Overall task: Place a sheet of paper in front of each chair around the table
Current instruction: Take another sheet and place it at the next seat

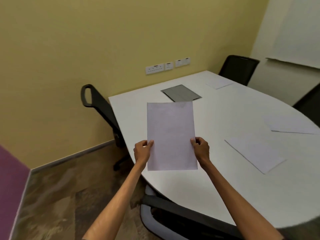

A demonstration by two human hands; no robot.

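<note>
I hold a white sheet of paper [171,134] upright above the near left part of the white table [216,179]. My left hand [142,150] pinches its left edge and my right hand [200,149] pinches its right edge. Three more sheets lie flat on the table: one near me at the right [254,154], one at the right edge [292,126], one at the far end [219,83]. Black chairs stand around the table: one at the left [102,108], one just below me [181,219], one at the far end [239,69], one at the right edge [310,103].
A grey cable hatch [181,93] is set into the tabletop behind the held sheet. Wall sockets [167,66] sit on the yellow wall. Patterned carpet [69,196] covers the floor at the left, and a purple panel [10,179] stands at the far left.
</note>
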